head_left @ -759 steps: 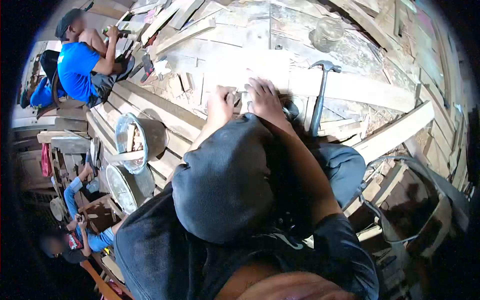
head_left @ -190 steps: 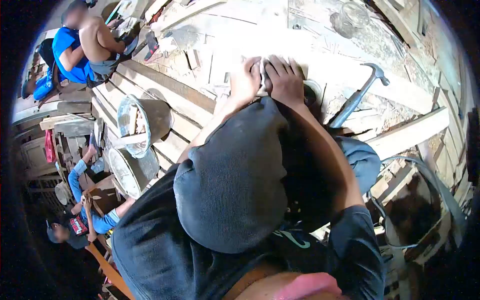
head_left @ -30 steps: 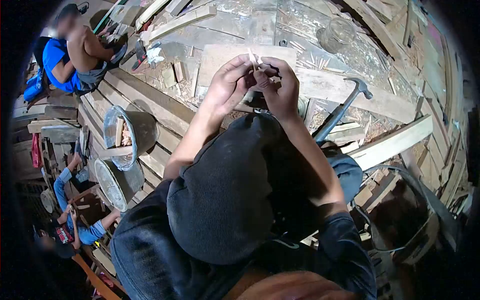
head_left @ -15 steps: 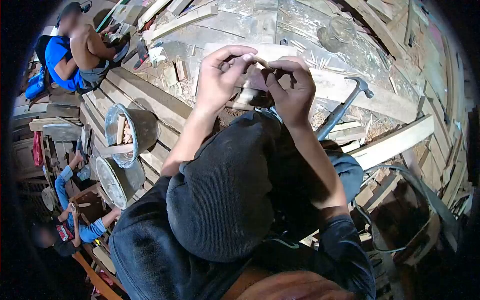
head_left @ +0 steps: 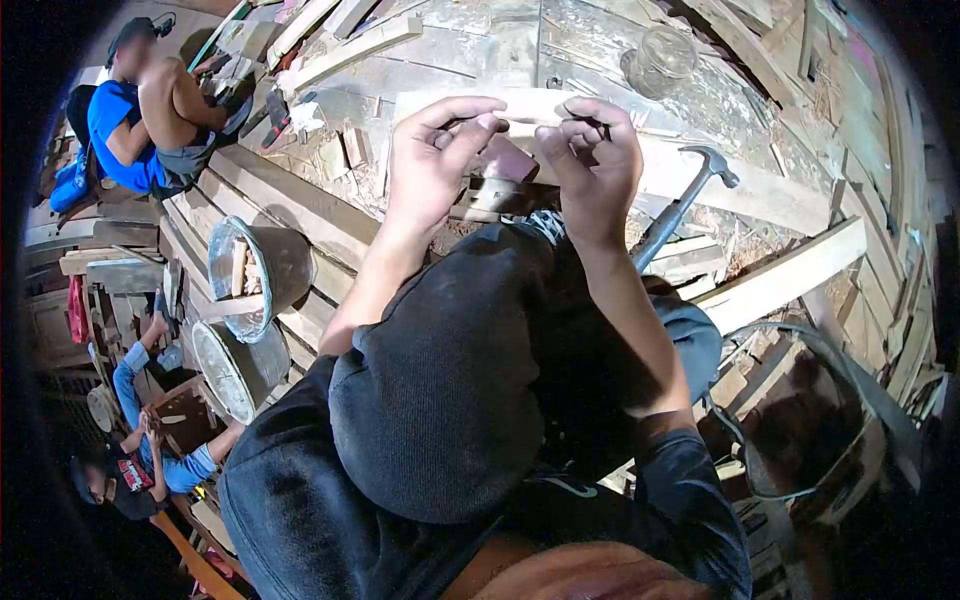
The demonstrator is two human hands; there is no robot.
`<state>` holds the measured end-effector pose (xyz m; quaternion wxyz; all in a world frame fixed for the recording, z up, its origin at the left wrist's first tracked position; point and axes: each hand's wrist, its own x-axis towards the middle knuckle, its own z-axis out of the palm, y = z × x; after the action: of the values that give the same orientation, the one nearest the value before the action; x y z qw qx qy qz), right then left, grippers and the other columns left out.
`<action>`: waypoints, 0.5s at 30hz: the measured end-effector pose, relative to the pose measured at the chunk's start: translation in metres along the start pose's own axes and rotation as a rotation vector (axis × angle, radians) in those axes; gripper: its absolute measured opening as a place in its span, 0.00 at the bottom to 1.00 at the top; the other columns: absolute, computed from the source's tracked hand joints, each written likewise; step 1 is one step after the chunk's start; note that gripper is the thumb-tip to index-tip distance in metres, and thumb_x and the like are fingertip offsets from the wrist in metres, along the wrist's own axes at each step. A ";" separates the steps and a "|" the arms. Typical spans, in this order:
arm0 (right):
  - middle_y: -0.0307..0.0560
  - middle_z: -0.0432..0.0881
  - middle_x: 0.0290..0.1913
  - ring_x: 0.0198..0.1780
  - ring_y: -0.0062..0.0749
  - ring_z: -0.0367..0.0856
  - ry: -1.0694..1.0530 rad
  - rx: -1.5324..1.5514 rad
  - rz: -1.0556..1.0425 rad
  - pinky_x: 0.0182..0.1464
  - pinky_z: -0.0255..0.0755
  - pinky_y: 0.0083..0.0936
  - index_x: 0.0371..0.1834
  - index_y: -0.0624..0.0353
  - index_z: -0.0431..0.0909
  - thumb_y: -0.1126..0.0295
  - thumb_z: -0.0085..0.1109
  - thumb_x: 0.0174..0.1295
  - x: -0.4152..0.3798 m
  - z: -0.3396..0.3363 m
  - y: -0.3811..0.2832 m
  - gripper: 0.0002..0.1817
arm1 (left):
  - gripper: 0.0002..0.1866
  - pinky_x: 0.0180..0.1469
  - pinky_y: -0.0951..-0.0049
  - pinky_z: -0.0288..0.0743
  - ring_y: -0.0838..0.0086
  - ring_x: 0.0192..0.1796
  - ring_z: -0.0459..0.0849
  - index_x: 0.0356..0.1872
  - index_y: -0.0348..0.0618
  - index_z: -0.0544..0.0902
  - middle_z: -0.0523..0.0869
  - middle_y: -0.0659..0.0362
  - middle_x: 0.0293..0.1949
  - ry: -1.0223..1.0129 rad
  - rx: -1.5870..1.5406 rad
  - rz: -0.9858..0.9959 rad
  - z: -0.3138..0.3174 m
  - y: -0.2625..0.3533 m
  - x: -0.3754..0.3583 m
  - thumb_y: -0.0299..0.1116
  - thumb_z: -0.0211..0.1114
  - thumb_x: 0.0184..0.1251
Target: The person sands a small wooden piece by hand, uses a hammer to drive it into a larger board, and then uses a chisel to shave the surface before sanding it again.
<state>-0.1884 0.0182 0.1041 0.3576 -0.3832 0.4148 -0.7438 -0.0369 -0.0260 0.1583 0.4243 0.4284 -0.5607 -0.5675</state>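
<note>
My left hand [head_left: 435, 160] is raised above the work surface, with thumb and index finger pinched together; anything between them is too small to make out. Across a short gap, my right hand [head_left: 600, 170] has its thumb and index fingertips apart and its other fingers curled, with nothing distinct between them. A pale plank [head_left: 745, 190] lies behind the hands. Below the gap sits a dull reddish piece [head_left: 508, 160], partly hidden by my left hand. Right of my right hand, a claw hammer [head_left: 690, 200] rests with its head on the plank.
Two buckets stand at left, one [head_left: 285, 265] holding wood pieces, the other [head_left: 225, 370] below it. A person in blue [head_left: 125, 135] sits at upper left, another person [head_left: 135, 475] at lower left. A clear container [head_left: 665, 60], loose wood and a cable [head_left: 790, 495] lie around.
My fingertips have moved apart; the small wooden piece that spanned both hands is no longer distinct. My right hand has shifted slightly right, its thumb and index finger separated.
</note>
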 end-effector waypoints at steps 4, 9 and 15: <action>0.39 0.82 0.36 0.35 0.17 0.79 -0.024 0.017 0.123 0.38 0.77 0.15 0.57 0.69 0.73 0.76 0.68 0.65 0.003 -0.002 -0.016 0.20 | 0.10 0.44 0.81 0.78 0.80 0.39 0.85 0.50 0.35 0.87 0.91 0.55 0.40 -0.008 0.024 0.031 0.005 -0.001 0.001 0.21 0.67 0.70; 0.44 0.85 0.34 0.30 0.16 0.81 0.006 0.097 0.180 0.30 0.71 0.13 0.54 0.67 0.77 0.66 0.65 0.69 0.001 -0.005 -0.002 0.17 | 0.09 0.45 0.80 0.81 0.81 0.40 0.87 0.48 0.34 0.88 0.91 0.57 0.39 -0.048 0.036 0.044 0.011 -0.001 0.001 0.21 0.68 0.69; 0.44 0.84 0.35 0.36 0.17 0.79 0.120 0.134 0.127 0.37 0.73 0.15 0.52 0.67 0.79 0.62 0.59 0.71 0.010 -0.018 -0.016 0.18 | 0.10 0.47 0.79 0.77 0.78 0.42 0.84 0.50 0.33 0.86 0.89 0.56 0.41 -0.021 0.167 0.092 0.012 -0.010 0.004 0.20 0.66 0.69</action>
<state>-0.2116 0.0221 0.1143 0.4031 -0.2862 0.4083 -0.7674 -0.0500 -0.0264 0.1481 0.4068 0.4302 -0.6296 -0.5030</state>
